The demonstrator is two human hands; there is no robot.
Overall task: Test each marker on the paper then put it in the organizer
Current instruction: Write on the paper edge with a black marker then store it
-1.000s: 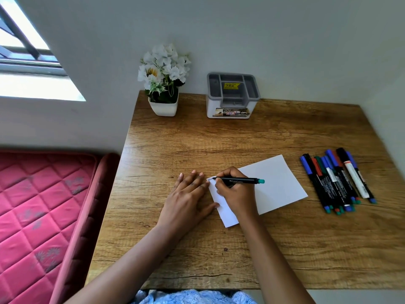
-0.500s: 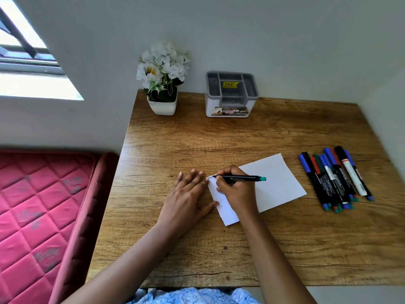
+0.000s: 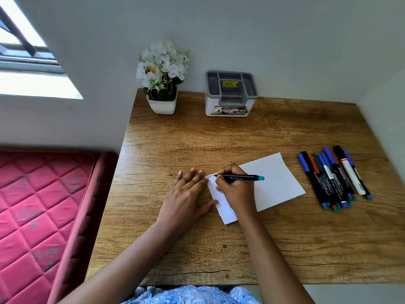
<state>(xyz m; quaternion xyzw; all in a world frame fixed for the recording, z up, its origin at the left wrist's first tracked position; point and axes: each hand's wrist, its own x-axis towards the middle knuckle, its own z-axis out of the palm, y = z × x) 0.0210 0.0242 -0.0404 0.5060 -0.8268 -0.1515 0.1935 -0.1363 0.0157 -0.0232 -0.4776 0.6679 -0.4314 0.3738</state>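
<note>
A white sheet of paper (image 3: 276,181) lies on the wooden desk (image 3: 219,145). My right hand (image 3: 235,189) grips a black marker (image 3: 241,177) with a teal end, its tip touching the paper's top left corner beside small handwriting. My left hand (image 3: 186,194) rests flat with fingers spread, its thumb on the paper's left edge. Several capped markers (image 3: 333,178) lie in a bunch to the right of the paper. The grey and white organizer (image 3: 230,95) stands at the back of the desk with nothing visible in its compartments.
A white pot of white flowers (image 3: 162,84) stands at the desk's back left, beside the organizer. A pink quilted mattress (image 3: 39,216) lies left of the desk. Walls close in behind and on the right. A window is at the upper left.
The written line at the paper's top left corner has grown slightly as the marker tip moved right. My left hand has stayed put.
</note>
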